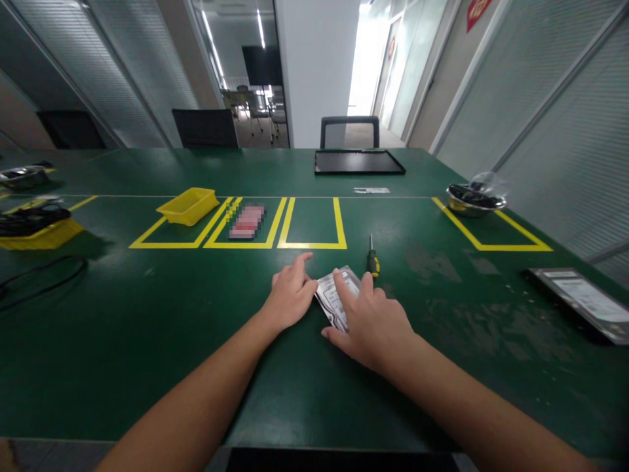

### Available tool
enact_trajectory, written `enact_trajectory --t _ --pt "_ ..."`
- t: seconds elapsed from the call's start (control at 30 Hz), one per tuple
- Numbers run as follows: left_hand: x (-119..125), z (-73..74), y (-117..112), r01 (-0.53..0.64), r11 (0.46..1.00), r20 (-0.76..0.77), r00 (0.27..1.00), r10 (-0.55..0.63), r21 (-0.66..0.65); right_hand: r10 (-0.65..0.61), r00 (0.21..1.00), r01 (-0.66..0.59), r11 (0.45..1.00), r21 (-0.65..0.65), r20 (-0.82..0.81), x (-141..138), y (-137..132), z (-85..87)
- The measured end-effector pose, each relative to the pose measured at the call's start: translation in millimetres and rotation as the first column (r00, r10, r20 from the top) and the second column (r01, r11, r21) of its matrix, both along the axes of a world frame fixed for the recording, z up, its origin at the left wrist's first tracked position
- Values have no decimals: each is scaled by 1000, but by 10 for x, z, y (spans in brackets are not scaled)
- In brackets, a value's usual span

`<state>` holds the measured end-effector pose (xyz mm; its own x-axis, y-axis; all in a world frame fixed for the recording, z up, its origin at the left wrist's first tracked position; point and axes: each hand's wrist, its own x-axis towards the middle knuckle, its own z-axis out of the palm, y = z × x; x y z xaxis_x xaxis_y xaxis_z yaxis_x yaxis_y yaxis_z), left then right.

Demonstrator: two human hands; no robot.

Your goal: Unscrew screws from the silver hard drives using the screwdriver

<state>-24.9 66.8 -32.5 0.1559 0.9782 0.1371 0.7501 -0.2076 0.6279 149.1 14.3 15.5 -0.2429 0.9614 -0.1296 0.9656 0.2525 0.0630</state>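
A silver hard drive (pixel 334 293) with a white label lies on the green table (pixel 147 314) in front of me. My right hand (pixel 371 321) rests on top of it, fingers spread over its near and right side. My left hand (pixel 291 293) lies flat against its left edge, fingers stretched forward. A screwdriver (pixel 373 259) with a yellow-and-black handle lies just beyond the drive, close to my right fingertips.
Yellow tape boxes mark the table; one holds a yellow bin (pixel 188 205), another a pink object (pixel 247 221). A metal bowl (pixel 474 200) sits at the right, a second drive (pixel 582 300) at the right edge, a black tray (pixel 358 162) at the back, cables (pixel 29 219) at the left.
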Motion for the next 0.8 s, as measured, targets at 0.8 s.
enact_trajectory --t 0.8 --pt "5 -68 18 -140 988 202 971 126 59 83 967 -89 996 -12 -242 283 -69 -45"
